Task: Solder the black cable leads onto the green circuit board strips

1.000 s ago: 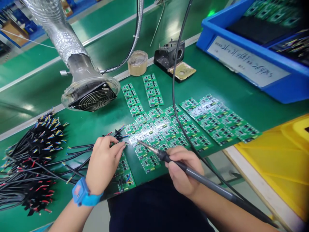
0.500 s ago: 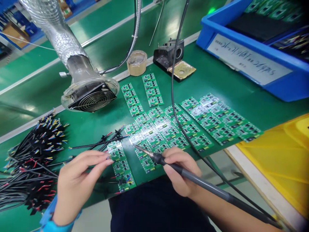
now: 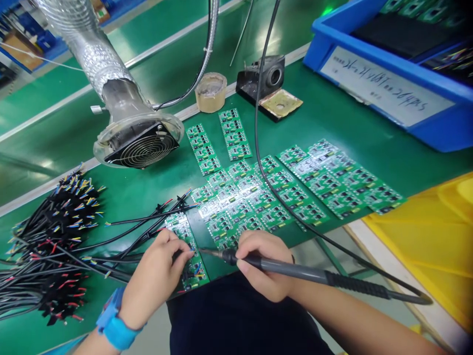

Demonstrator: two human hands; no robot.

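Observation:
My left hand (image 3: 157, 266) is closed in a pinch over a narrow green circuit board strip (image 3: 179, 224) near the table's front edge. Between thumb and forefinger is a thin wire (image 3: 193, 250), its bluish end just showing; the rest is hidden by the fingers. My right hand (image 3: 264, 264) grips a soldering iron (image 3: 301, 269) like a pen. The iron's tip points left at the strip, close to the left fingertips; whether it touches is unclear. Wire ends with coloured tips (image 3: 197, 270) lie on the strip's lower part.
Black cables (image 3: 55, 236) pile up at left. More circuit boards (image 3: 254, 197) cover the middle. Behind stand a fume extractor (image 3: 142, 143), a tape roll (image 3: 210, 93) and an iron stand (image 3: 266, 81). A blue bin (image 3: 388, 93) is at right. The iron's cord (image 3: 260, 133) crosses the boards.
My left hand has moved right and down along the strip with its pinch closed. My right hand has brought the soldering iron's tip down and left, from over the middle boards to the strip.

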